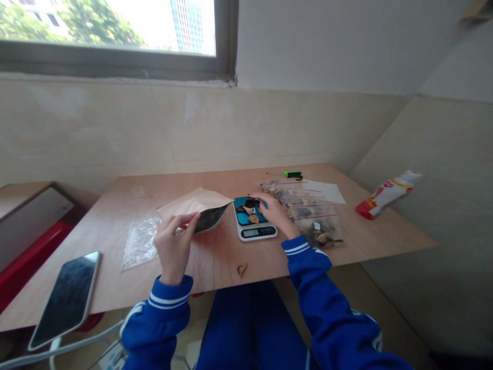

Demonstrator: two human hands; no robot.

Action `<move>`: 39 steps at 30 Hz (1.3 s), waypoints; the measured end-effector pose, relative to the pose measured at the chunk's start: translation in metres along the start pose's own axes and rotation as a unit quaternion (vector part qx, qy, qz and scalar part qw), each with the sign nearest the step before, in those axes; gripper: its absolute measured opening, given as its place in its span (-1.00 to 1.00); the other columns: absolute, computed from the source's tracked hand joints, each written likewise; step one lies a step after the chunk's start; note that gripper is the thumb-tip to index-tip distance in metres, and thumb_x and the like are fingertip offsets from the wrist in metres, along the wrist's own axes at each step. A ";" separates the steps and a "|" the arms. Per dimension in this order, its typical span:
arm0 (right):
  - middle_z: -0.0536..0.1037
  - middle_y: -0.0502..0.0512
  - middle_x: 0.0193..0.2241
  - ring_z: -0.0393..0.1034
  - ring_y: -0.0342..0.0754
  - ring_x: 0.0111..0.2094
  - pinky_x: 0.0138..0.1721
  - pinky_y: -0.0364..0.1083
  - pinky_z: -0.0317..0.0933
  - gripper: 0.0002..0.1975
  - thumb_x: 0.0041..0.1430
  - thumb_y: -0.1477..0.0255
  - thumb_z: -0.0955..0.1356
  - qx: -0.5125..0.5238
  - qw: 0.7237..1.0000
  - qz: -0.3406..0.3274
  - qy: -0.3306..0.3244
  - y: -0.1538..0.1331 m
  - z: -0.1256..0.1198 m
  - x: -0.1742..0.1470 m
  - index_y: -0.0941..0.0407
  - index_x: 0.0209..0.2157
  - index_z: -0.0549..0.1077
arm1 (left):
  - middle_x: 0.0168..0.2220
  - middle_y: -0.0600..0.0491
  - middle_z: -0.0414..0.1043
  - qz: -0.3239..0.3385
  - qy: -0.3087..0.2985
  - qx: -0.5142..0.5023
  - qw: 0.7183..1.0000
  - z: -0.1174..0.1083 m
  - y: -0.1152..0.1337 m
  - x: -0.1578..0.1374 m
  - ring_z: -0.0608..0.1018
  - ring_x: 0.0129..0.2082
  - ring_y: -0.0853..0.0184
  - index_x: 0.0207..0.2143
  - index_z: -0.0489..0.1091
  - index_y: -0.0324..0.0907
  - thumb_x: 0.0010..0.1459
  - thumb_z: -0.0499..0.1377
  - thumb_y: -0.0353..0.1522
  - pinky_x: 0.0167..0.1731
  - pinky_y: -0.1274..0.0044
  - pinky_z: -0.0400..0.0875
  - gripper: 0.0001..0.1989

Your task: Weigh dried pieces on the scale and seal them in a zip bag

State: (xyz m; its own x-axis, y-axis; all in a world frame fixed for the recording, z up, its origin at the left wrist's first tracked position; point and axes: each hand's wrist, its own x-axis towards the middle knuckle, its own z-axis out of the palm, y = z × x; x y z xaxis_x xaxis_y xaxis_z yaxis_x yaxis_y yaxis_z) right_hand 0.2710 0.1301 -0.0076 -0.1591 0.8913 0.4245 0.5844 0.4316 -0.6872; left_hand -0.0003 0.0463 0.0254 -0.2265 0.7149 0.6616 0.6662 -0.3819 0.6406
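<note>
My left hand (175,244) pinches the edge of a dark, thin pouch-like piece (210,220), its far tip reaching toward the scale. Dried brown and pale slices (253,219) lie on the blue plate of a white kitchen scale (257,233). Over that plate is my right hand (271,208), its fingers closed at a black dried piece (251,203); their tips are partly hidden. A single curled dried slice (242,269) lies near the table's front edge.
Several zip bags of dried slices (311,210) overlap right of the scale, by white paper (327,191) and a green-handled screwdriver (292,174). A bottle (387,195) stands at right. Tan paper (192,200), a clear plastic bag (140,244) and a tablet (65,298) lie left.
</note>
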 end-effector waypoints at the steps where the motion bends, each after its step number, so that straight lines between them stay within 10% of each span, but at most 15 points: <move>1: 0.52 0.16 -0.06 0.37 -0.03 0.02 0.12 0.03 0.16 -0.59 0.11 0.66 0.18 -0.002 1.000 -0.017 0.004 -0.011 -0.003 -0.008 0.14 -0.10 0.50 | -0.45 0.09 0.46 -0.001 -0.001 0.001 1.000 0.000 0.000 0.000 0.46 -0.43 0.37 -0.39 0.50 -0.13 0.12 0.21 -0.26 -0.34 0.51 0.33 -0.85; 10: 0.41 0.19 -0.14 0.27 0.07 -0.01 0.02 0.04 0.23 -0.72 0.04 0.44 0.46 -0.094 0.946 -0.070 -0.301 -0.058 0.014 -0.100 0.12 -0.15 0.51 | -0.44 0.09 0.47 -0.007 0.005 -0.013 1.000 -0.002 0.003 0.003 0.46 -0.45 0.39 -0.40 0.50 -0.14 0.10 0.23 -0.27 -0.36 0.51 0.33 -0.87; 20: 0.47 0.10 -0.28 0.33 -0.02 -0.17 -0.11 -0.05 0.23 -0.88 0.21 0.46 0.34 -0.124 0.962 -0.096 -0.221 -0.049 0.017 -0.101 0.09 -0.34 0.54 | -0.45 0.10 0.47 -0.004 0.009 -0.005 1.000 -0.006 0.001 0.001 0.45 -0.45 0.38 -0.40 0.50 -0.13 0.10 0.23 -0.27 -0.35 0.50 0.33 -0.87; 28: 0.53 0.20 -0.30 0.39 0.06 -0.25 -0.16 0.00 0.22 -0.77 0.23 0.43 0.25 -0.200 0.975 0.070 0.065 0.007 -0.027 -0.018 0.12 -0.29 0.55 | -0.45 0.10 0.48 -0.007 0.003 -0.006 1.000 -0.008 -0.001 -0.002 0.46 -0.42 0.36 -0.40 0.50 -0.12 0.09 0.24 -0.26 -0.34 0.49 0.33 -0.87; 39: 0.54 0.24 -0.23 0.43 0.02 -0.28 -0.17 0.01 0.30 -0.70 0.21 0.38 0.22 -0.092 0.985 0.082 0.118 0.015 -0.014 -0.033 0.17 -0.17 0.52 | -0.46 0.11 0.45 -0.011 -0.003 -0.006 1.000 -0.012 -0.002 -0.005 0.45 -0.41 0.36 -0.40 0.50 -0.11 0.08 0.24 -0.27 -0.36 0.51 0.32 -0.88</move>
State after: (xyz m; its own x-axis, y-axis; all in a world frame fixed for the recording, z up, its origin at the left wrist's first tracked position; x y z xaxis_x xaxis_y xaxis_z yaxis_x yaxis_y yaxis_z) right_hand 0.2958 0.1052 -0.0233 0.1267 0.8807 0.4564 0.7242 0.2322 -0.6493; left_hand -0.0085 0.0363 0.0255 -0.2372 0.7261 0.6454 0.6524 -0.3732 0.6596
